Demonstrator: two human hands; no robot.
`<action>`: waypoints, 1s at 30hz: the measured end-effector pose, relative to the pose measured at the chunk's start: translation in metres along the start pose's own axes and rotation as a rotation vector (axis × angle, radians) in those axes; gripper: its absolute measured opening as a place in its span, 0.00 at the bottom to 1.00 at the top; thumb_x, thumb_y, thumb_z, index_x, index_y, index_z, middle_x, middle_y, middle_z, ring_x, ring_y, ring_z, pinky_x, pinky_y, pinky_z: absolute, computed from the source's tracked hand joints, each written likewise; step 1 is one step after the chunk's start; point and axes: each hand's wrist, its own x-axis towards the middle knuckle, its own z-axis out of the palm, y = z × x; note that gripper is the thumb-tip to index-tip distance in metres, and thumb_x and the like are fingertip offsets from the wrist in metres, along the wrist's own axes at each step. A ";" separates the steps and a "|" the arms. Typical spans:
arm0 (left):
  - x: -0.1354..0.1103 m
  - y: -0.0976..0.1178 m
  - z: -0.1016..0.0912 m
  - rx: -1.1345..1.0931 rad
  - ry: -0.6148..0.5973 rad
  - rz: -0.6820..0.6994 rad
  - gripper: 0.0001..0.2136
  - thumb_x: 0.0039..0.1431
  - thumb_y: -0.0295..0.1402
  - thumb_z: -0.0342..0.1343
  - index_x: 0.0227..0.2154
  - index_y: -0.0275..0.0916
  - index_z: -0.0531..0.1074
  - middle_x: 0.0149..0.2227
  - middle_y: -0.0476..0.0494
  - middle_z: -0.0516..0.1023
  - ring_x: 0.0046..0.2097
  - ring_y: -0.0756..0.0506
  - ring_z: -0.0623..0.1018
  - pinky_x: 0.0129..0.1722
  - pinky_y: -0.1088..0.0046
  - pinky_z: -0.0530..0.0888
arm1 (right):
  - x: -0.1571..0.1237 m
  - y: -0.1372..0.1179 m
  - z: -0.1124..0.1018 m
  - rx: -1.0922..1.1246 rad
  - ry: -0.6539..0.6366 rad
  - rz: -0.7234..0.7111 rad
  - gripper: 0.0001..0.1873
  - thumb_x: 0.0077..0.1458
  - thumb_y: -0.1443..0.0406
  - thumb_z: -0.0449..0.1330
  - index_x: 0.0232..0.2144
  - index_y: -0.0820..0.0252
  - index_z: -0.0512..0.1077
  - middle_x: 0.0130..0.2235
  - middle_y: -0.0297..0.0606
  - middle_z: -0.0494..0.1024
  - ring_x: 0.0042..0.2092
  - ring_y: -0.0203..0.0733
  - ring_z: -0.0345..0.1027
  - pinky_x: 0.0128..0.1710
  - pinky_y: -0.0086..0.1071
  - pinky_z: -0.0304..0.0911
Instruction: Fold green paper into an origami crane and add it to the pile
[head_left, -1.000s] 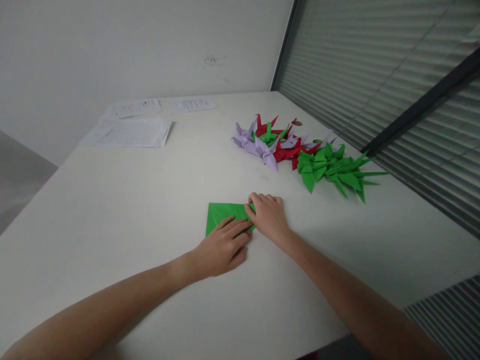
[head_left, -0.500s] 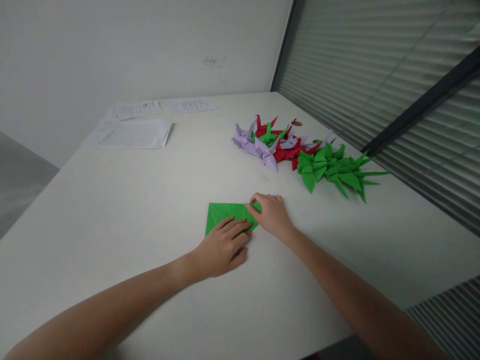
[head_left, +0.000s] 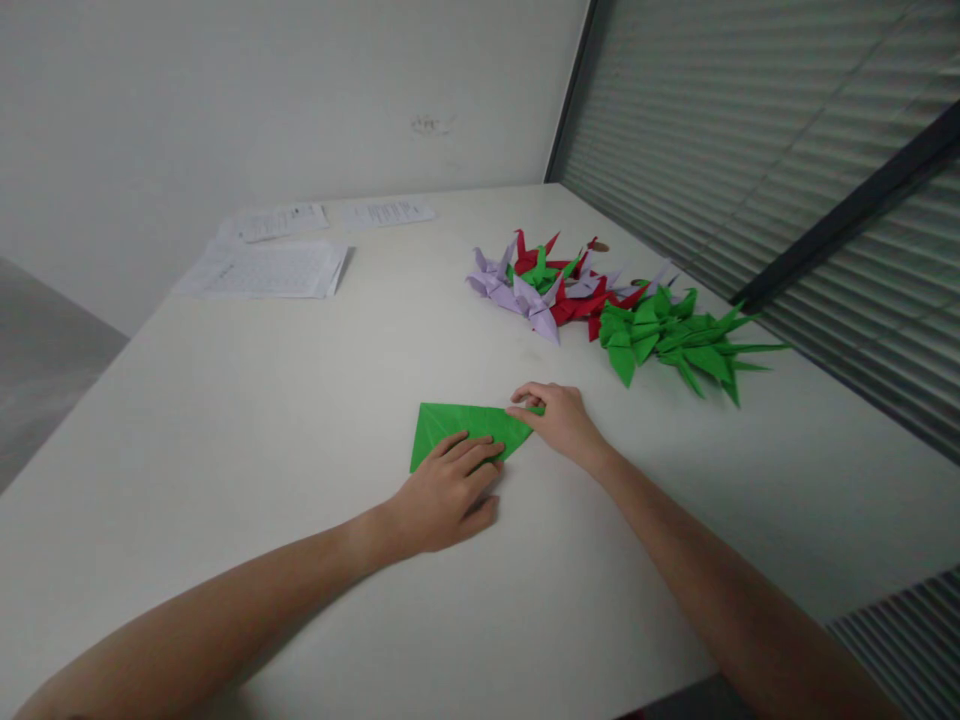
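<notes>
A folded sheet of green origami paper (head_left: 450, 422) lies on the white table (head_left: 247, 420) in front of me, its creases faintly visible. My left hand (head_left: 454, 490) rests flat across its lower part with the fingers stretched out, covering some of it. At the paper's right corner my right hand (head_left: 556, 418) pinches the tip between thumb and fingers. Beyond the right hand lies a cluster of folded paper cranes: green cranes (head_left: 686, 340) nearest, with purple cranes (head_left: 534, 305) and red cranes (head_left: 581, 305) farther left.
Stacked printed sheets (head_left: 262, 270) lie at the far left of the table, with another printed sheet (head_left: 386, 213) near the wall. Window blinds (head_left: 750, 150) run along the right side. The table's left edge slopes away beside me.
My right hand has moved a little to the right with the pinched corner, and the paper's right end now tapers to a longer point. My left hand has stayed in place.
</notes>
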 end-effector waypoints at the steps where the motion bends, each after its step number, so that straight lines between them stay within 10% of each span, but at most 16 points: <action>1: 0.000 0.000 0.000 0.000 0.002 0.000 0.14 0.62 0.33 0.51 0.50 0.38 0.68 0.58 0.36 0.71 0.62 0.39 0.68 0.63 0.50 0.63 | 0.000 -0.001 0.000 0.006 0.000 0.005 0.05 0.54 0.61 0.65 0.33 0.55 0.77 0.29 0.33 0.78 0.33 0.39 0.71 0.39 0.33 0.59; 30: 0.000 -0.001 0.000 0.022 -0.069 -0.013 0.15 0.64 0.34 0.50 0.52 0.36 0.67 0.64 0.35 0.64 0.66 0.38 0.61 0.65 0.49 0.59 | -0.006 -0.006 0.008 -0.143 0.080 -0.025 0.14 0.57 0.51 0.60 0.34 0.54 0.73 0.30 0.35 0.77 0.36 0.44 0.70 0.41 0.37 0.51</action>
